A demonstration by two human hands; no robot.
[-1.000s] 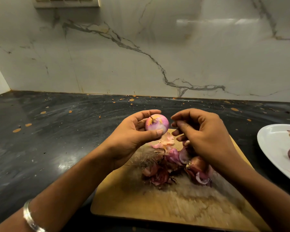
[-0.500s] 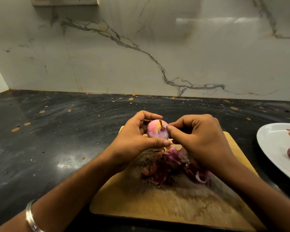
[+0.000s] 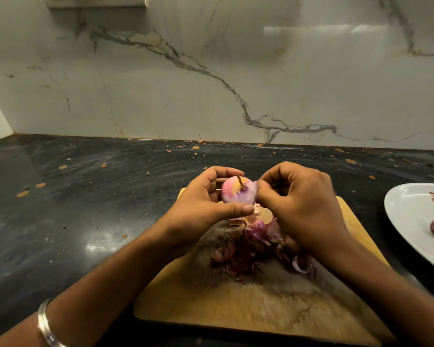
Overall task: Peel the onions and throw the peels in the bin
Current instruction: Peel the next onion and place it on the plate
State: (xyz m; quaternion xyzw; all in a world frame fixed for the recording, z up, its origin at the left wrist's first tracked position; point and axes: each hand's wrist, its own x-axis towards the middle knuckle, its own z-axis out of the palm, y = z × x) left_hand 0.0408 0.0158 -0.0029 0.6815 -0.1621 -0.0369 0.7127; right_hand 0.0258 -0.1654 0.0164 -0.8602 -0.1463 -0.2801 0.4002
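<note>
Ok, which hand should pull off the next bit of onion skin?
Right. The right hand already pinches at the onion's edge, while the left hand cradles the onion over the cutting board.

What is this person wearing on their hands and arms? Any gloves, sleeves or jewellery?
No gloves: both the left hand and the right hand are bare, and no sleeves show on either forearm. The only thing worn is a plain, smooth silver-coloured bangle round the left wrist. No rings or watch are visible.
</note>
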